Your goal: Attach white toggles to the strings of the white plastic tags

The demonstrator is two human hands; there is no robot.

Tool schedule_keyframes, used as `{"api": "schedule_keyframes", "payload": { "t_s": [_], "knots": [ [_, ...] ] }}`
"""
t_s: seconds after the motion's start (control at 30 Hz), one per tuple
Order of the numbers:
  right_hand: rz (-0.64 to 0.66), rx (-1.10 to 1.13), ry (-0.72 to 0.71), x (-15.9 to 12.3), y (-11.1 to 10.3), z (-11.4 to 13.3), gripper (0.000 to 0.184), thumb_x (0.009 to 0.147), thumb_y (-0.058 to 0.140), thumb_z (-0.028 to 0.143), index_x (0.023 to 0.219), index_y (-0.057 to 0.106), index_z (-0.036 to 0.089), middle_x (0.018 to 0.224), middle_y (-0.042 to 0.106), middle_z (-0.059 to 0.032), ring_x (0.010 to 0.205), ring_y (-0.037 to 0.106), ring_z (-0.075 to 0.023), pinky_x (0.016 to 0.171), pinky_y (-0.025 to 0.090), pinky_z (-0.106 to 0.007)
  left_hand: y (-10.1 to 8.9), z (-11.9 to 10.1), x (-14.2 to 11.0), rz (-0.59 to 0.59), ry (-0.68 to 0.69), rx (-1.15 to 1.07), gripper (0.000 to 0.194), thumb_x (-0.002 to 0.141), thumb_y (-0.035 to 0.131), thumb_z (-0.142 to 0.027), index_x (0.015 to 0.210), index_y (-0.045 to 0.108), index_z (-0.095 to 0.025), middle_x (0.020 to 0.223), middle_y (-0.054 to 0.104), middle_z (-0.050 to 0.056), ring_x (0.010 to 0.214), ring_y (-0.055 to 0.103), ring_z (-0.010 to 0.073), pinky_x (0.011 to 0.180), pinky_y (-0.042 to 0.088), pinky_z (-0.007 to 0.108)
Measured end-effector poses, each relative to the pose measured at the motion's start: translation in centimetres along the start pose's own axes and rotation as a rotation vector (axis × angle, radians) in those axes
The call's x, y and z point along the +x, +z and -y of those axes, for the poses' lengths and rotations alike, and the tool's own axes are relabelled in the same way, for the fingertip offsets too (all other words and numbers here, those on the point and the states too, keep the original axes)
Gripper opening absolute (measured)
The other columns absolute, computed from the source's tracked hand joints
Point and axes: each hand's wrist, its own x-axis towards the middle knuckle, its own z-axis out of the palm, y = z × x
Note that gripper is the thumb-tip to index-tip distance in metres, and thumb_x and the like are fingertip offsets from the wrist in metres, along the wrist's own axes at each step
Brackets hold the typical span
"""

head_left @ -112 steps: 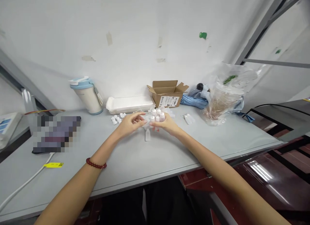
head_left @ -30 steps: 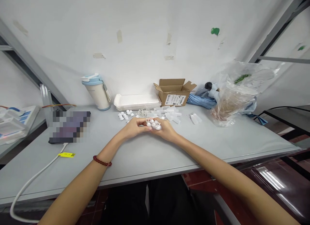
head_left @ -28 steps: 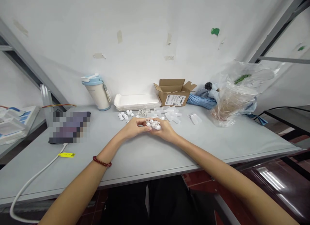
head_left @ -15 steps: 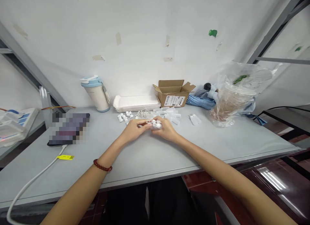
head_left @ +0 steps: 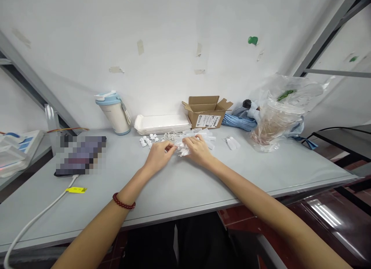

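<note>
Free tabletop (head_left: 185, 192) along the front, carton (head_left: 206, 116), tumbler (head_left: 114, 115) blocking the back

A blue-lidded tumbler (head_left: 113, 116) stands near the wall (head_left: 165, 41).

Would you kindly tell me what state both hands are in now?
Left hand: at the edge of the white pieces; whether it grips any cannot be told.
Right hand: closed, holding the white pieces.

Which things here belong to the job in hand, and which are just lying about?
Likely in the job:
white pieces at the right hand
loose white pieces beyond the left hand
white cords
translucent pieces

Seemingly just lying about:
tumbler
clear plastic bag
blue cloth

Cardboard box and white stack: can't tell.
</note>
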Motion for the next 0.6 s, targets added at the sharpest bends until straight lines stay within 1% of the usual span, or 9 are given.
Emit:
{"api": "schedule_keyframes", "payload": {
  "t_s": [0.1, 0.17, 0.27, 0.33, 0.43, 0.5, 0.57, 0.6],
  "knots": [
    [0.004, -0.056, -0.051, 0.2, -0.3, -0.4, 0.014, 0.078, 0.055, 0.015, 0.092, 0.055, 0.016, 0.086, 0.065, -0.0088, 0.081, 0.053, -0.0222, 0.074, 0.027, -0.032, 0.1, -0.1, 0.1, 0.031, -0.029, -0.016, 0.019, 0.076, 0.055, -0.030, 0.064, 0.061, -0.016, 0.065, 0.065, 0.002, 0.062, 0.056, 0.0147, 0.062, 0.042, 0.025],
    [0.003, -0.069, -0.066, 0.3, -0.3, -0.6, 0.011, 0.079, 0.055, 0.016, 0.090, 0.056, 0.016, 0.085, 0.064, -0.0087, 0.081, 0.051, -0.0222, 0.071, 0.027, -0.031, 0.0, -0.1, 0.2, 0.071, -0.065, -0.049, 0.022, 0.075, 0.056, -0.032, 0.059, 0.058, -0.016, 0.058, 0.061, 0.001, 0.056, 0.053, 0.0133, 0.059, 0.041, 0.025],
    [-0.024, -0.073, -0.082, 0.4, 0.0, -0.8, 0.009, 0.082, 0.053, 0.019, 0.090, 0.056, 0.016, 0.085, 0.064, -0.0083, 0.081, 0.049, -0.0220, 0.071, 0.027, -0.031, -0.2, 0.1, 0.3, 0.132, -0.144, -0.131, 0.024, 0.073, 0.056, -0.034, 0.057, 0.055, -0.016, 0.051, 0.056, -0.001, 0.051, 0.050, 0.0117, 0.054, 0.038, 0.024],
    [-0.047, -0.075, -0.091, 0.4, 0.2, -1.0, 0.011, 0.082, 0.052, 0.017, 0.092, 0.056, 0.016, 0.086, 0.064, -0.0080, 0.081, 0.049, -0.0217, 0.073, 0.027, -0.031, -0.4, 0.2, 0.4, 0.164, -0.229, -0.216, 0.023, 0.070, 0.058, -0.033, 0.056, 0.053, -0.016, 0.048, 0.054, -0.002, 0.048, 0.048, 0.0108, 0.051, 0.037, 0.023],
    [-0.086, -0.087, -0.074, 0.4, 0.5, -1.6, 0.016, 0.080, 0.050, 0.011, 0.094, 0.056, 0.016, 0.088, 0.064, -0.0081, 0.083, 0.048, -0.0214, 0.077, 0.027, -0.033, -0.6, -0.2, 0.4, 0.234, -0.408, -0.414, 0.025, 0.067, 0.058, -0.029, 0.050, 0.046, -0.017, 0.044, 0.049, -0.003, 0.044, 0.048, 0.0096, 0.049, 0.039, 0.023],
    [-0.107, -0.094, -0.062, 0.3, 0.5, -1.9, 0.019, 0.078, 0.049, 0.008, 0.094, 0.057, 0.016, 0.088, 0.064, -0.0084, 0.084, 0.048, -0.0215, 0.078, 0.026, -0.033, -0.5, -0.7, 0.4, 0.305, -0.517, -0.559, 0.025, 0.069, 0.057, -0.030, 0.052, 0.045, -0.017, 0.047, 0.048, -0.003, 0.046, 0.050, 0.0101, 0.047, 0.041, 0.022],
    [-0.121, -0.090, -0.066, 0.3, 0.5, -2.0, 0.020, 0.078, 0.049, 0.009, 0.096, 0.057, 0.015, 0.091, 0.064, -0.0090, 0.086, 0.049, -0.0219, 0.079, 0.026, -0.034, 0.0, -1.3, 0.2, 0.383, -0.571, -0.658, 0.023, 0.072, 0.057, -0.034, 0.060, 0.050, -0.016, 0.053, 0.051, -0.001, 0.050, 0.054, 0.0115, 0.045, 0.042, 0.022],
    [-0.126, -0.085, -0.067, 0.3, 0.4, -1.9, 0.020, 0.078, 0.049, 0.010, 0.097, 0.057, 0.015, 0.092, 0.064, -0.0092, 0.087, 0.049, -0.0222, 0.080, 0.026, -0.034, 0.3, -1.6, 0.2, 0.408, -0.577, -0.683, 0.023, 0.072, 0.057, -0.036, 0.064, 0.053, -0.015, 0.055, 0.053, -0.001, 0.051, 0.055, 0.0119, 0.044, 0.042, 0.022]
  ]
}}
